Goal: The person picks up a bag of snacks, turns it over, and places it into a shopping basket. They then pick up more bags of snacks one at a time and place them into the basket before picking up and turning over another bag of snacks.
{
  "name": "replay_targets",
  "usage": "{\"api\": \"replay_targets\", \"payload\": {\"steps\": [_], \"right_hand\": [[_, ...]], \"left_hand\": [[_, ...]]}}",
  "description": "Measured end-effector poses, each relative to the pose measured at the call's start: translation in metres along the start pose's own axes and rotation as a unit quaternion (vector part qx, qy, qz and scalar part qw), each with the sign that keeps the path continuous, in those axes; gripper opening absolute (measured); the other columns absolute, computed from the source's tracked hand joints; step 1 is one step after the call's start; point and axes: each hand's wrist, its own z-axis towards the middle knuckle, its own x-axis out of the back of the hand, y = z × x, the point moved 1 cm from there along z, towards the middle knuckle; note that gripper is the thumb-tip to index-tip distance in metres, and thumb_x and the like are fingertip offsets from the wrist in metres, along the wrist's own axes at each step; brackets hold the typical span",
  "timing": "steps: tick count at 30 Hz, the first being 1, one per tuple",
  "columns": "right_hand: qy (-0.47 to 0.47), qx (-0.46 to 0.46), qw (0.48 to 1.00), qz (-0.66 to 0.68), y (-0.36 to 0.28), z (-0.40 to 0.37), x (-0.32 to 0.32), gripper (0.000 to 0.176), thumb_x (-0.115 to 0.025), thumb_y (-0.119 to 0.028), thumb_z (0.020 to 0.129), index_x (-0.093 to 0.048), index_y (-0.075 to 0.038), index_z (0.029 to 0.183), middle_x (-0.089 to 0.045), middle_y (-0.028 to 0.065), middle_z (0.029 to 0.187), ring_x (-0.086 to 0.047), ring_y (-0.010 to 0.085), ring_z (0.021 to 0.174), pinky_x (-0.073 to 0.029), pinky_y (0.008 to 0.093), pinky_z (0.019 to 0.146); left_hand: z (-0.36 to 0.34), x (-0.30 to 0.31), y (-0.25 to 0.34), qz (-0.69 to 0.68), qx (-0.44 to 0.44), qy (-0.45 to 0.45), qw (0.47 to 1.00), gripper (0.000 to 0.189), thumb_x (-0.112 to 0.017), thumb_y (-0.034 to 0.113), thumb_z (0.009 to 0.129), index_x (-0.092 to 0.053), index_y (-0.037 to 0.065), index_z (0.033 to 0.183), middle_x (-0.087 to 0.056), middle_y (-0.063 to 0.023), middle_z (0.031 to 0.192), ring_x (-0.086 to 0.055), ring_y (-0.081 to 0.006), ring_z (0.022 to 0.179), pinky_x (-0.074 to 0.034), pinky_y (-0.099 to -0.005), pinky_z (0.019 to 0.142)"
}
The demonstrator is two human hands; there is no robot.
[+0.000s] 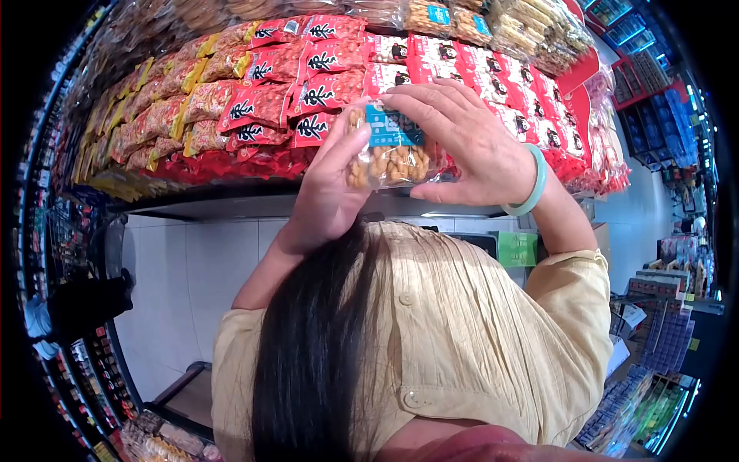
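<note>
Left hand, thumb across the front, and right hand, bracing the far side, together clamp the blue-labelled snack packet: a holding step. Repositioning would likely call for light pressure. Beyond the packet: stacked red snack bags.

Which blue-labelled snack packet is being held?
The nearest packet, gripped by the left hand, the right hand at its edge; the other blue-labelled packets lie beyond the red bags.
</note>
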Motion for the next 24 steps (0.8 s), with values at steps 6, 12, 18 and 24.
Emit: {"api": "replay_targets", "payload": {"steps": [6, 12, 18, 24], "right_hand": [[0.062, -0.018, 0.996, 0.055, 0.004, -0.005, -0.001, 0.083, -0.078, -0.024, 0.067, -0.042, -0.001, 0.138, -0.053, 0.0204, 0.127, -0.053, 0.0376, 0.114, -0.04, 0.0453, 0.099], [0.094, -0.05, 0.992, 0.068, -0.002, -0.004, -0.004, 0.079, -0.077, -0.027, 0.068, -0.045, -0.003, 0.136, -0.053, 0.0199, 0.127, -0.052, 0.0373, 0.115, -0.04, 0.0446, 0.098], [0.135, -0.105, 0.984, -0.041, -0.013, -0.004, -0.006, 0.077, -0.078, -0.034, 0.069, -0.048, -0.004, 0.134, -0.054, 0.0166, 0.123, -0.053, 0.033, 0.109, -0.038, 0.0421, 0.093], [0.089, -0.11, 0.989, -0.042, -0.01, -0.004, 0.007, 0.079, -0.077, -0.046, 0.072, -0.049, -0.005, 0.134, -0.053, 0.0154, 0.124, -0.051, 0.0334, 0.111, -0.038, 0.0442, 0.095]], "left_hand": [[-0.001, -0.006, 0.003, -0.05, -0.002, -0.015, 0.999, 0.044, -0.027, 0.022, 0.105, -0.025, 0.007, 0.146, -0.045, -0.0108, 0.139, -0.047, -0.0215, 0.13, -0.035, -0.0427, 0.111], [0.002, -0.005, 0.004, -0.02, -0.016, 0.0, 1.0, 0.049, -0.029, 0.019, 0.104, -0.019, 0.005, 0.15, -0.041, -0.012, 0.143, -0.044, -0.0235, 0.132, -0.034, -0.043, 0.112], [0.002, -0.007, 0.005, -0.024, -0.031, -0.028, 0.999, 0.05, -0.034, 0.019, 0.104, -0.021, 0.004, 0.149, -0.042, -0.0129, 0.143, -0.044, -0.0227, 0.132, -0.037, -0.0425, 0.11], [0.001, -0.003, 0.005, 0.001, -0.035, -0.019, 0.999, 0.052, -0.04, 0.016, 0.102, -0.022, 0.003, 0.149, -0.043, -0.0131, 0.142, -0.046, -0.0212, 0.131, -0.04, -0.0402, 0.108]]}}
